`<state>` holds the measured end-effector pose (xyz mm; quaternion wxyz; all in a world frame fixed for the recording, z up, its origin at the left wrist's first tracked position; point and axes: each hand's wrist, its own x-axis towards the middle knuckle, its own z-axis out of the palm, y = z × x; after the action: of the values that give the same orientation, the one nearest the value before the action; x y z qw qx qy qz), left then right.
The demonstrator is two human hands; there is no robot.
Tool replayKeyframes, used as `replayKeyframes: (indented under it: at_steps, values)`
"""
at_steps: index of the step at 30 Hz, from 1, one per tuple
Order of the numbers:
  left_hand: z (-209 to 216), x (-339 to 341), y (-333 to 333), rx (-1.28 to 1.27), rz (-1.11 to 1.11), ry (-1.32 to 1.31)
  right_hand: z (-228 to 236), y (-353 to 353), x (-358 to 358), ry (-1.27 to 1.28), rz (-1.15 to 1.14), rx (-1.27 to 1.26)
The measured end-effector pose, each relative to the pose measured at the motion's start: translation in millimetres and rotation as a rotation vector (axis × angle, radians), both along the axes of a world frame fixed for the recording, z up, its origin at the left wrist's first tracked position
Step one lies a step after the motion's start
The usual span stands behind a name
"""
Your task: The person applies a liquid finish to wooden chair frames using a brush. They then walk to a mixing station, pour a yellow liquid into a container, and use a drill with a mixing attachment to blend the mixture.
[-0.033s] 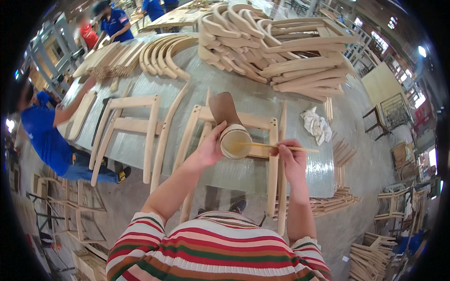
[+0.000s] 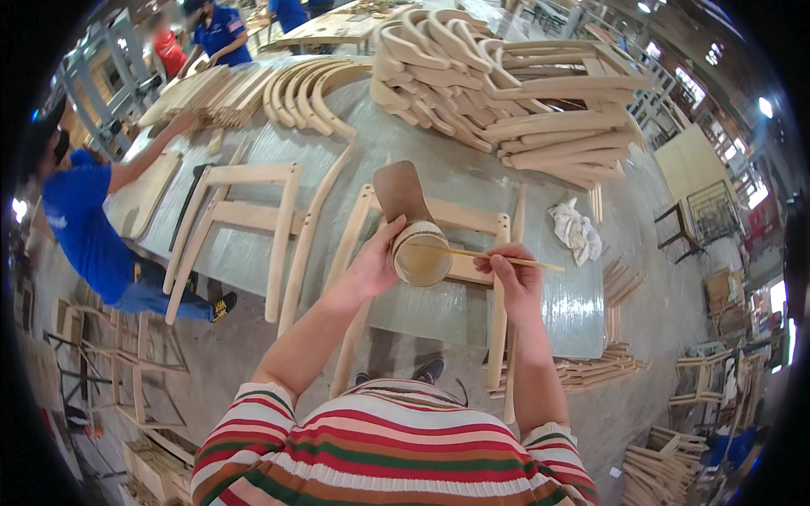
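My left hand [image 2: 375, 261] is wrapped around a round pale cup [image 2: 424, 268] with yellowish stuff inside. A brown flat flap [image 2: 400, 192] sticks up from the cup's far side. Between the fingers of my right hand [image 2: 513, 274] is a thin wooden stick [image 2: 468, 252], its far end reaching into the cup. Both hands hover over a pale wooden chair frame [image 2: 460, 215] on the table [image 2: 405, 325]. To the left lies a similar frame [image 2: 249, 215] with a long curved piece beside it.
Curved wooden parts [image 2: 439, 76] are heaped at the back, beside curved pieces [image 2: 316, 88] and stacked slats [image 2: 219, 93]. A crumpled white cloth [image 2: 575, 232] lies right. A co-worker in blue [image 2: 80, 207] reaches toward the slats from the left. More wooden parts [image 2: 666, 468] rest on the floor.
The co-worker's arm has reached farther toward the slats. My right hand and the stick have shifted slightly left and up. The table scene has moved a little rightward in view.
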<state>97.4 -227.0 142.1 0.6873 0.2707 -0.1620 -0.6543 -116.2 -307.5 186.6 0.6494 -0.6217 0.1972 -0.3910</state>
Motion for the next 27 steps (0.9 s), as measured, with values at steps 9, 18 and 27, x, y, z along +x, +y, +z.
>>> replayKeyframes:
  at_steps: [9, 18, 27]
  values:
    - [31, 60, 100, -0.093, 0.261, -0.187, 7, 66, 67, 0.025, 0.174, -0.151]
    - [51, 72, 118, -0.163, 0.489, -0.306, 13, 78, 84, -0.063, 0.188, -0.196]
    - [40, 61, 81, -0.114, 0.761, -0.424, -26, 56, 117, -0.101, 0.066, 0.326]
